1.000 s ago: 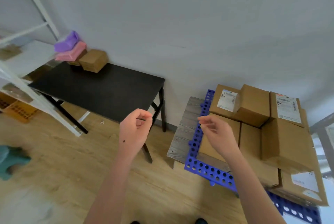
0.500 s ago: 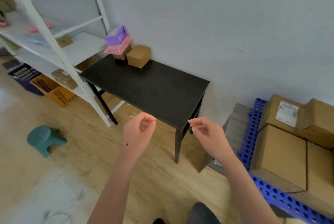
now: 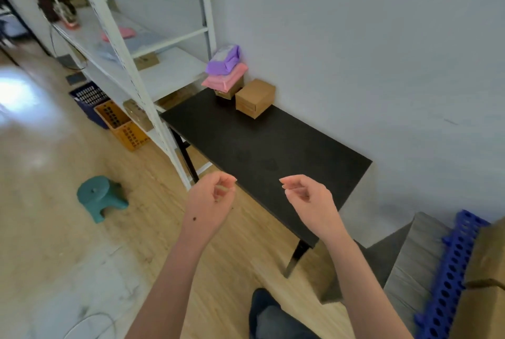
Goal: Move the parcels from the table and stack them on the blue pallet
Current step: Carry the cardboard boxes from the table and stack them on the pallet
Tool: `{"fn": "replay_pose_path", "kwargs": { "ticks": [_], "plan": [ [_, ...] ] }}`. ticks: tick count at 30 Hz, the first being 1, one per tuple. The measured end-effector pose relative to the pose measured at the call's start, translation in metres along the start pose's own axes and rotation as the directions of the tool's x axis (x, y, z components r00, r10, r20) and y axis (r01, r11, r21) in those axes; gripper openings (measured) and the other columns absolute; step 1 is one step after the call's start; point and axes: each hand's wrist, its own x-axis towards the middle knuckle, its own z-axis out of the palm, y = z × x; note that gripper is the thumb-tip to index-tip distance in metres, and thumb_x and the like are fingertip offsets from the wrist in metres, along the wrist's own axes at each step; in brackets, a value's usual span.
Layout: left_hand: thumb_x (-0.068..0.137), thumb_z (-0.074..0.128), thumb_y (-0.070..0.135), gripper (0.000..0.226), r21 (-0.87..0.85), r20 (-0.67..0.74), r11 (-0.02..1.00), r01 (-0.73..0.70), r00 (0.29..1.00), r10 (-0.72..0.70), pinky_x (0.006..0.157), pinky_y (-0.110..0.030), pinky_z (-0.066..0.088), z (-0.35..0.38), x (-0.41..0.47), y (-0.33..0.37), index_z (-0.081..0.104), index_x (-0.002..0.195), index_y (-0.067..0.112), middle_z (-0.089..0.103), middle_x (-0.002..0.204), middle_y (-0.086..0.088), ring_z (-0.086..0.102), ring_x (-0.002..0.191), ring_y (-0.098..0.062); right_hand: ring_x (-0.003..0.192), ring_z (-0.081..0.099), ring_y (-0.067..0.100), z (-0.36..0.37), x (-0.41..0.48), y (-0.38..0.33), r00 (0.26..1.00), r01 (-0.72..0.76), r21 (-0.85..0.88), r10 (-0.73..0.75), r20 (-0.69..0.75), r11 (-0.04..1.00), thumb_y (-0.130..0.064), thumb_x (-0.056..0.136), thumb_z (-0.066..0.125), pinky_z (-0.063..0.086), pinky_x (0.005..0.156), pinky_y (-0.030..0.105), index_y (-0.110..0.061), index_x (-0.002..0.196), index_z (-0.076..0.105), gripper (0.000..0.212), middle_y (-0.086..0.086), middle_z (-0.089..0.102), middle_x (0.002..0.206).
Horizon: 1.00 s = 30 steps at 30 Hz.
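Head view: table [image 3: 273, 147] nearer, pallet [image 3: 452, 267] slid right (mostly cropped).

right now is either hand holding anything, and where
Nothing is held. The left hand and right hand are loosely curled and bare, apart from the brown box.

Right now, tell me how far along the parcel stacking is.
Done: cardboard boxes already sit on the blue pallet at the right edge.
In hand: nothing. The left hand and right hand are empty and loosely curled, by the black table.
Left: four parcels at the table's far corner, a brown box and, beside it, a purple bag on a pink bag on a small box.
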Motion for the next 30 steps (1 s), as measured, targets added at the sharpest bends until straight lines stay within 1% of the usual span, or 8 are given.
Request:
{"fn": "replay_pose_path", "kwargs": {
  "ticks": [2, 5, 10, 14, 17, 21, 26, 30],
  "plan": [
    [0.089, 0.06, 0.019, 0.013, 0.026, 0.001, 1.0, 0.007, 1.0, -0.007, 0.06, -0.007, 0.041, 0.001, 0.028, 0.005, 0.06, 0.095, 0.03, 0.06, 0.094, 0.013, 0.056, 0.08, 0.004, 0.09, 0.06, -0.007, 0.0, 0.028, -0.005, 1.0, 0.016, 0.016, -0.016, 0.016, 1.0, -0.015, 0.093, 0.057, 0.042, 0.069, 0.002, -0.033, 0.101, 0.065, 0.022, -0.016, 0.065, 0.101],
    [0.088, 0.062, 0.018, 0.016, 0.058, -0.015, 0.997, 0.04, 0.999, -0.039, 0.064, -0.009, 0.04, 0.008, 0.061, 0.009, 0.062, 0.102, 0.026, 0.062, 0.096, 0.008, 0.057, 0.08, 0.0, 0.088, 0.059, -0.01, 0.0, 0.062, -0.008, 0.998, 0.03, 0.038, -0.032, 0.052, 0.999, -0.013, 0.092, 0.058, 0.043, 0.069, 0.001, -0.035, 0.098, 0.065, 0.024, -0.017, 0.065, 0.099],
    [0.089, 0.061, 0.017, 0.021, 0.068, 0.029, 0.996, 0.065, 0.997, -0.067, 0.064, -0.012, 0.042, 0.025, 0.096, 0.01, 0.06, 0.109, 0.024, 0.06, 0.089, 0.011, 0.057, 0.076, -0.002, 0.09, 0.06, -0.004, -0.002, 0.105, -0.006, 0.996, 0.015, 0.043, -0.019, 0.083, 0.999, -0.013, 0.092, 0.059, 0.044, 0.07, 0.003, -0.036, 0.098, 0.065, 0.024, -0.015, 0.065, 0.099],
    [0.088, 0.062, 0.018, 0.023, 0.069, 0.049, 0.993, 0.099, 0.994, -0.102, 0.062, -0.01, 0.04, 0.031, 0.128, 0.009, 0.059, 0.11, 0.026, 0.06, 0.09, 0.013, 0.057, 0.078, 0.0, 0.091, 0.061, -0.002, -0.003, 0.133, -0.005, 0.997, -0.005, 0.03, 0.002, 0.081, 1.0, -0.015, 0.092, 0.06, 0.044, 0.073, 0.007, -0.038, 0.098, 0.064, 0.024, -0.017, 0.065, 0.098],
    [0.088, 0.062, 0.017, 0.024, 0.05, 0.069, 0.994, 0.101, 0.992, -0.105, 0.066, -0.011, 0.042, 0.033, 0.155, 0.004, 0.059, 0.11, 0.026, 0.061, 0.092, 0.011, 0.057, 0.079, -0.002, 0.091, 0.061, -0.002, 0.0, 0.158, -0.007, 0.997, -0.017, 0.011, 0.016, 0.069, 1.0, -0.015, 0.092, 0.06, 0.044, 0.075, 0.009, -0.037, 0.1, 0.064, 0.024, -0.016, 0.065, 0.098],
    [0.088, 0.063, 0.018, 0.025, 0.051, 0.11, 0.995, 0.085, 0.99, -0.09, 0.062, -0.01, 0.04, 0.035, 0.201, -0.006, 0.057, 0.109, 0.029, 0.06, 0.094, 0.012, 0.057, 0.078, -0.002, 0.094, 0.06, -0.001, 0.012, 0.195, -0.012, 0.997, -0.054, -0.03, 0.055, 0.058, 0.998, -0.015, 0.092, 0.061, 0.046, 0.077, 0.01, -0.038, 0.102, 0.061, 0.025, -0.016, 0.063, 0.1],
    [0.087, 0.063, 0.016, 0.024, 0.048, 0.185, 0.999, 0.006, 0.983, -0.015, 0.066, -0.011, 0.042, 0.035, 0.275, -0.018, 0.059, 0.107, 0.028, 0.059, 0.092, 0.013, 0.059, 0.077, -0.003, 0.092, 0.06, -0.001, 0.032, 0.242, -0.022, 0.995, -0.1, -0.066, 0.099, -0.013, 0.993, -0.016, 0.092, 0.061, 0.045, 0.073, 0.009, -0.038, 0.104, 0.062, 0.025, -0.017, 0.063, 0.099],
    [0.086, 0.064, 0.016, 0.023, 0.042, 0.244, 0.997, -0.068, 0.968, 0.056, 0.064, -0.009, 0.037, 0.03, 0.34, -0.031, 0.06, 0.106, 0.029, 0.06, 0.094, 0.012, 0.058, 0.077, -0.001, 0.091, 0.06, -0.001, 0.053, 0.284, -0.033, 0.985, -0.159, -0.051, 0.155, -0.071, 0.986, -0.017, 0.092, 0.06, 0.043, 0.071, 0.009, -0.037, 0.105, 0.062, 0.024, -0.017, 0.062, 0.098]
  ]
}}
